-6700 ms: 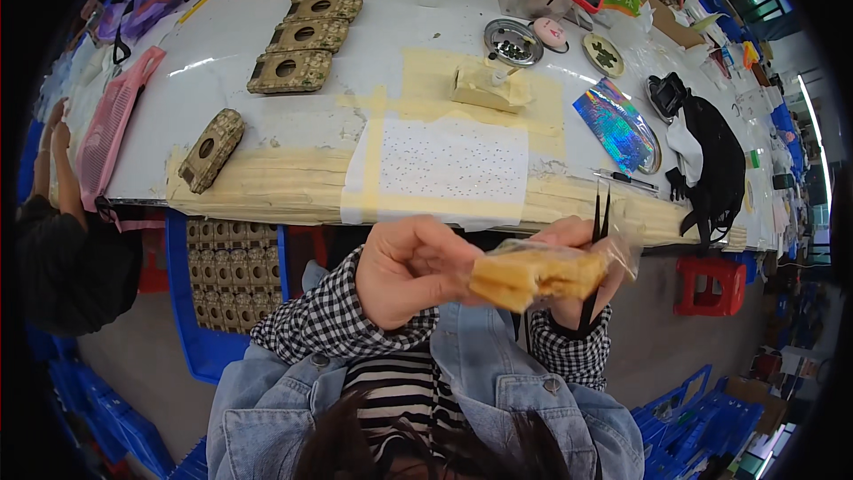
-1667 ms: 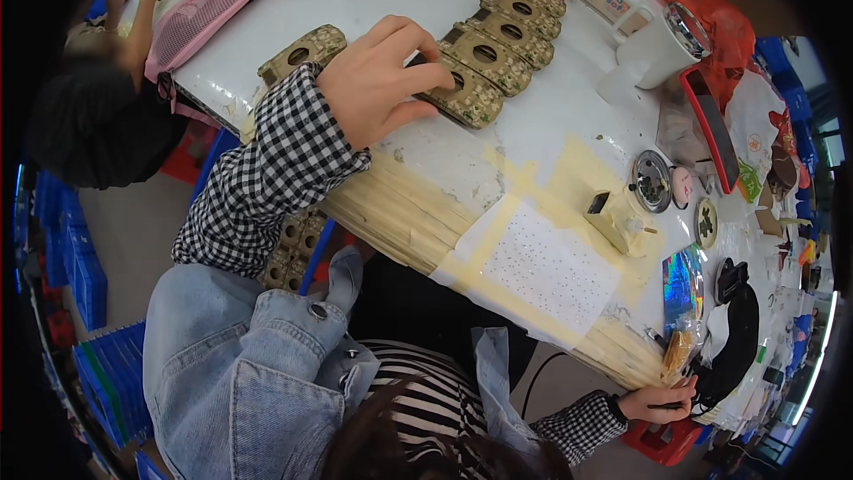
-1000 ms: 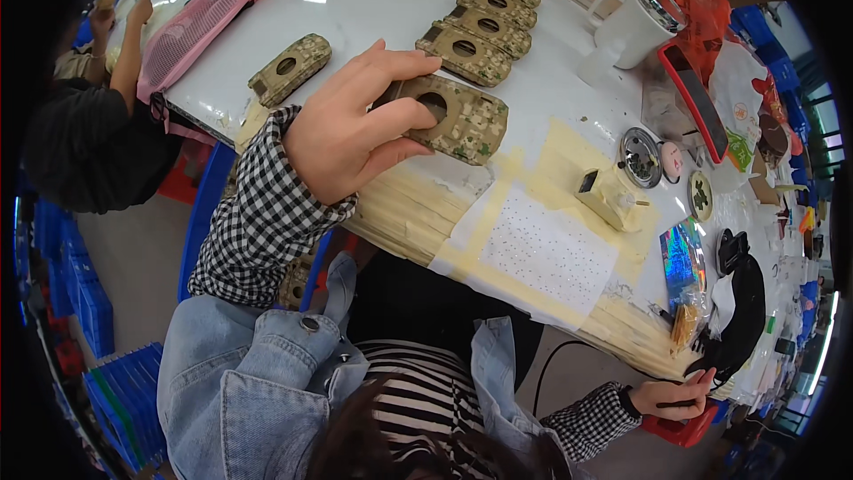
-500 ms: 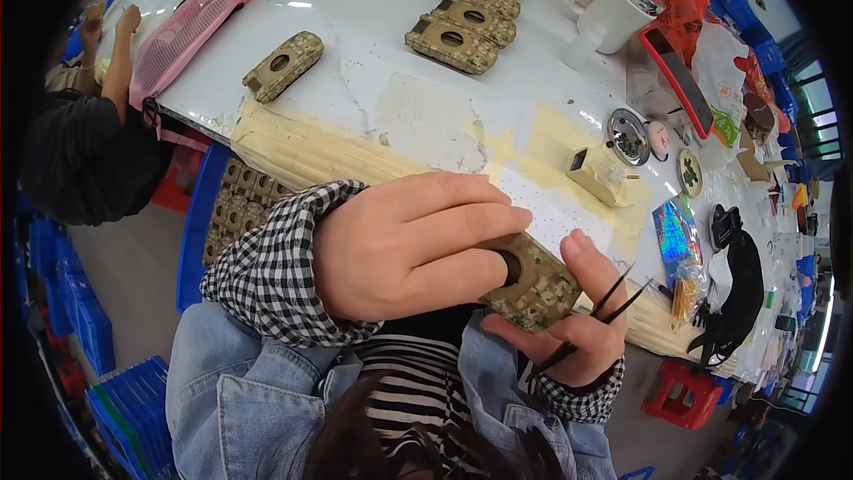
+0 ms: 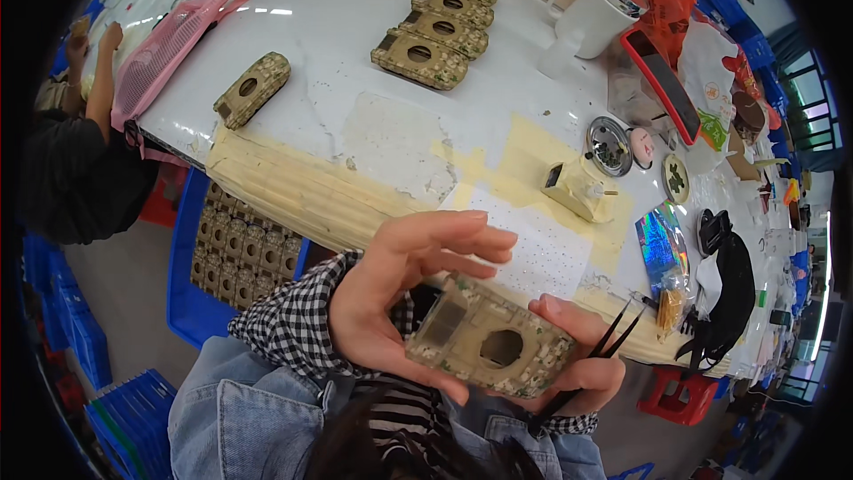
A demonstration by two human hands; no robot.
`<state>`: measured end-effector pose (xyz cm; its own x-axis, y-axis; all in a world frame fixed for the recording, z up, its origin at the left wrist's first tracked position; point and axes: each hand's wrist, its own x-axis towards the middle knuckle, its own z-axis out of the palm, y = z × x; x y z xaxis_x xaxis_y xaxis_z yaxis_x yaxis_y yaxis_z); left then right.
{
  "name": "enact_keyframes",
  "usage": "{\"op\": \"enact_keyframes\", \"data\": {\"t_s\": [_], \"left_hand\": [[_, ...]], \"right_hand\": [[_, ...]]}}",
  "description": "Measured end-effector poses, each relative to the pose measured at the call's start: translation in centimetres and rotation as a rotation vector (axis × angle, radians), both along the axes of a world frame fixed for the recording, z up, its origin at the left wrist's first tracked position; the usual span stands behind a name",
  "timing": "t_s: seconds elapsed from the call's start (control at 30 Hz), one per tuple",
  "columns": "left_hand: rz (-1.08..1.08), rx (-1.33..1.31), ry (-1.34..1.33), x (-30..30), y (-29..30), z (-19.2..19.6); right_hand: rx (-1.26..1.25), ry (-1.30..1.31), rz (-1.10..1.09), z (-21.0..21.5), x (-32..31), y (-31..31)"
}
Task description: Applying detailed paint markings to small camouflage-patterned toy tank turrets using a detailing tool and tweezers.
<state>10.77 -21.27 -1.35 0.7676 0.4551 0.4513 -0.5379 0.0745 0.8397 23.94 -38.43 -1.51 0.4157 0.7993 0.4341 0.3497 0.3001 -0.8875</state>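
Observation:
A camouflage-painted model tank hull with a round hole in its top is tilted up in front of my chest. My right hand grips its right end between thumb and fingers. Black tweezers are tucked in that same hand, their tips apart and pointing away from the hull. My left hand is curved around the hull's left end with the fingers spread, and its thumb lies by the lower edge; whether it touches cannot be made out. Beyond the hands lies a white sheet with small dark specks.
Several matching hulls stand in a row at the back, and a single hull lies left. A blue crate holds more. Right are a tape-wrapped container, round metal dish, red-edged phone and white mug. Another person sits left.
My left hand has come off the hull's top and opened. The hull has turned and moved lower left, showing more of its top. The tweezers stay in my right hand, and the view has shifted.

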Motion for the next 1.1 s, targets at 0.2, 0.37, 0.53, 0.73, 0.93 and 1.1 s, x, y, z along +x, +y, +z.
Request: {"op": "enact_keyframes", "data": {"t_s": [0.2,0.37,0.53,0.73,0.93,1.1], "left_hand": [[-0.33,-0.165,-0.083,0.9,-0.3,-2.7],[-0.349,-0.393,0.039,0.2,-0.7,-3.1],[-0.218,-0.711,0.031,-0.7,-0.1,-2.7],[-0.249,-0.797,-0.131,0.8,-0.9,-3.2],[-0.31,-1.111,-0.29,1.2,-0.1,-2.2],[-0.308,-1.14,-0.171,1.3,1.4,-1.4]], "right_hand": [[0.006,-0.137,0.066,0.2,0.3,1.3],[-0.001,-0.305,-0.064,0.3,0.2,2.7],[0.121,-0.327,-0.218,0.4,2.2,1.7],[0.15,-0.403,-0.545,1.3,3.7,2.1],[-0.044,-0.619,-0.676,2.9,7.5,2.8],[-0.138,-0.803,-0.717,1.1,9.5,4.0]]}}
